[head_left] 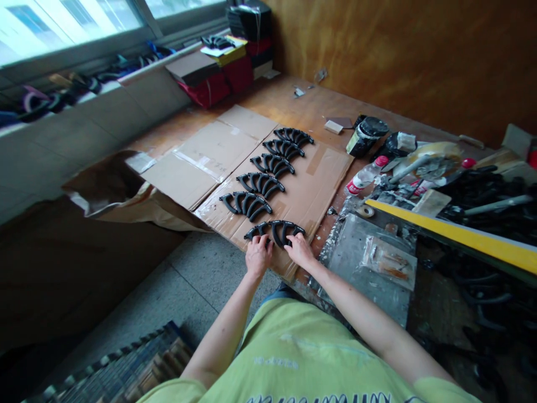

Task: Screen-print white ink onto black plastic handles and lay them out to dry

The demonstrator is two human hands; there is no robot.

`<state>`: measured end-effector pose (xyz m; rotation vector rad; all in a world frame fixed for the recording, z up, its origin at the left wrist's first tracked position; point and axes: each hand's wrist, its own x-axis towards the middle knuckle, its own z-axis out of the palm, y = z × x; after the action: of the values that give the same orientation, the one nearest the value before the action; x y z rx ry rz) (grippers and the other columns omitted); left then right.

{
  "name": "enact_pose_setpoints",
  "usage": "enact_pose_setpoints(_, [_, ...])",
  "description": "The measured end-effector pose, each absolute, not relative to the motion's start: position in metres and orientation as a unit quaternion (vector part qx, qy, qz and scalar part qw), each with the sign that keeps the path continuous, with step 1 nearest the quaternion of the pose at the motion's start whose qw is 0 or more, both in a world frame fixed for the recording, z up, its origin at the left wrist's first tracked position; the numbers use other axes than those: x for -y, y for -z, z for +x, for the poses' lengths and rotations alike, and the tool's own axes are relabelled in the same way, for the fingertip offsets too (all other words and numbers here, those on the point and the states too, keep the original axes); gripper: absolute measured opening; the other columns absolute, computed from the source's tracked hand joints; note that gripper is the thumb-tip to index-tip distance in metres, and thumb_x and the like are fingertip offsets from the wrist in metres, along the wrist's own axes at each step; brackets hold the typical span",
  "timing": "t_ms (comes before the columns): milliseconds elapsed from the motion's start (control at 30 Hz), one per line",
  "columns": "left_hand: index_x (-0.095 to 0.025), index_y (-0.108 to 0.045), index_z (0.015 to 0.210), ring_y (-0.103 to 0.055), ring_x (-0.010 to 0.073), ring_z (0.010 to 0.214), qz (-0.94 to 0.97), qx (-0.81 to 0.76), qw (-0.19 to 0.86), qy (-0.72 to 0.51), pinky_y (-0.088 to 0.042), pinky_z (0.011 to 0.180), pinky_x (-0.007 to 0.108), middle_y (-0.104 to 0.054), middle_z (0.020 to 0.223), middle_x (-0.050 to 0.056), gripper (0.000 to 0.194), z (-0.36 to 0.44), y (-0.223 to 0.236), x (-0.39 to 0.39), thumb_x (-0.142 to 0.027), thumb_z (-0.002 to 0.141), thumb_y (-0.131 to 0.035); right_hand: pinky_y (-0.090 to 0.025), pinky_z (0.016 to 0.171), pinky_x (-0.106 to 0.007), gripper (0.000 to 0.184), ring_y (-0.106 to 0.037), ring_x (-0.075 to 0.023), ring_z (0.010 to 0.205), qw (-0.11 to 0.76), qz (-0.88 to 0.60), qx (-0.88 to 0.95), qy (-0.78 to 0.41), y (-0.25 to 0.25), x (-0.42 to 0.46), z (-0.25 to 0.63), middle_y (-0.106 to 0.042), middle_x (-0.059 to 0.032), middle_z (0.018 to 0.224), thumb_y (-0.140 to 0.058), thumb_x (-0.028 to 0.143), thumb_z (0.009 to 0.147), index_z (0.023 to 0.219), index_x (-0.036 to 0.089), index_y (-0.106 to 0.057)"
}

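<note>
Both hands are down on the nearest black ribbed arch piece [274, 230]. The left hand [259, 254] and right hand [300, 250] lie palm-down, fingers loosely spread over its lower edge, apparently resting rather than clamping. It sits on flattened cardboard [321, 179], the last in a row of six running toward one o'clock. Light, even pressure from both sides looks best here, squaring it up to its neighbour [245, 204]. The fingers cover part of it, so any real hold can't be told, and the dark heap [482, 196] at three o'clock is too jumbled to make out.
</note>
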<state>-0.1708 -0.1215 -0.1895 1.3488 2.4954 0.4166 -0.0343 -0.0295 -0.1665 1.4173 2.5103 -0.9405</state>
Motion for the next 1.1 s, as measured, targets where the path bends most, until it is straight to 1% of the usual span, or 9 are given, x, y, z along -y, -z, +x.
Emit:
enact_pose_setpoints(233, [-0.022,-0.063,0.114,-0.056,0.0259,0.092,0.524,-0.830,0.139,-0.129,-0.040,0.088,0.037,-0.062,0.103,0.011,0.034,-0.179,0.192,0.111,-0.040,0.092,-0.044,-0.041,0.100,-0.028,0.046,-0.059,-0.0208,0.109,0.058,0.477,-0.814,0.325,0.164,0.034,-0.036,-0.058,-0.0157,0.119,-0.059,0.034,0.087,0.129,0.013,-0.059])
enact_pose_setpoints(400, [-0.023,-0.064,0.114,-0.056,0.0252,0.096,0.563,-0.797,0.170,-0.137,-0.040,0.092,0.037,-0.062,0.104,0.010,0.032,-0.186,0.195,0.101,-0.038,0.091,-0.047,-0.043,0.097,-0.030,0.050,-0.059,-0.0223,0.111,0.094,0.486,-0.802,0.334,0.158,0.035,-0.024,-0.058,-0.0145,0.121,-0.059,0.038,0.086,0.133,0.019,-0.056])
enact_pose_setpoints(500, [-0.024,-0.063,0.118,-0.056,0.0239,0.097,0.596,-0.771,0.186,-0.127,-0.040,0.093,0.035,-0.062,0.108,0.009,0.034,-0.194,0.194,0.101,-0.038,0.091,-0.047,-0.043,0.097,-0.031,0.054,-0.059,-0.0226,0.113,0.102,0.474,-0.806,0.340,0.156,0.035,-0.018,-0.057,-0.0141,0.124,-0.059,0.038,0.086,0.136,0.020,-0.053])
enact_pose_setpoints(567, [-0.026,-0.058,0.128,-0.056,0.0241,0.100,0.607,-0.765,0.174,-0.127,-0.041,0.094,0.035,-0.060,0.117,0.010,0.040,-0.195,0.191,0.107,-0.038,0.092,-0.046,-0.043,0.098,-0.030,0.054,-0.058,-0.0223,0.115,0.092,0.466,-0.809,0.347,0.156,0.035,-0.015,-0.057,-0.0139,0.125,-0.059,0.036,0.086,0.137,0.020,-0.051])
enact_pose_setpoints(667, [-0.024,-0.050,0.139,-0.051,0.0275,0.113,0.576,-0.799,0.106,-0.137,-0.039,0.099,0.039,-0.051,0.133,0.013,0.050,-0.178,0.184,0.119,-0.042,0.092,-0.045,-0.043,0.099,-0.032,0.054,-0.058,-0.0225,0.115,0.064,0.450,-0.814,0.362,0.157,0.037,-0.009,-0.060,-0.0143,0.123,-0.059,0.032,0.086,0.138,0.018,-0.050])
enact_pose_setpoints(767, [-0.025,-0.051,0.137,-0.043,0.0305,0.126,0.540,-0.828,0.061,-0.140,-0.035,0.105,0.043,-0.046,0.142,0.012,0.054,-0.145,0.183,0.124,-0.050,0.089,-0.048,-0.042,0.101,-0.033,0.051,-0.058,-0.0231,0.114,0.018,0.438,-0.815,0.379,0.159,0.039,-0.001,-0.062,-0.0152,0.122,-0.059,0.028,0.086,0.135,0.014,-0.053])
enact_pose_setpoints(867, [-0.024,-0.054,0.135,-0.035,0.0354,0.133,0.517,-0.846,0.055,-0.116,-0.031,0.108,0.050,-0.046,0.143,0.011,0.061,-0.115,0.189,0.113,-0.057,0.084,-0.053,-0.043,0.101,-0.033,0.043,-0.060,-0.0214,0.110,-0.039,0.442,-0.804,0.395,0.162,0.042,0.009,-0.061,-0.0140,0.122,-0.059,0.022,0.085,0.128,0.014,-0.058])
enact_pose_setpoints(933, [-0.020,-0.055,0.133,-0.033,0.0395,0.134,0.499,-0.859,0.057,-0.097,-0.030,0.107,0.056,-0.047,0.142,0.014,0.064,-0.105,0.194,0.101,-0.058,0.081,-0.056,-0.046,0.098,-0.033,0.039,-0.063,-0.0194,0.101,-0.071,0.444,-0.794,0.408,0.163,0.043,0.016,-0.063,-0.0122,0.117,-0.059,0.019,0.084,0.122,0.015,-0.062])
enact_pose_setpoints(1100, [-0.017,-0.063,0.121,-0.036,0.0411,0.132,0.485,-0.868,0.055,-0.091,-0.032,0.107,0.056,-0.051,0.137,0.015,0.059,-0.104,0.196,0.089,-0.055,0.076,-0.063,-0.053,0.085,-0.032,0.033,-0.064,-0.0144,0.079,-0.150,0.451,-0.760,0.443,0.156,0.048,0.041,-0.062,-0.0098,0.111,-0.057,0.019,0.085,0.117,0.017,-0.063])
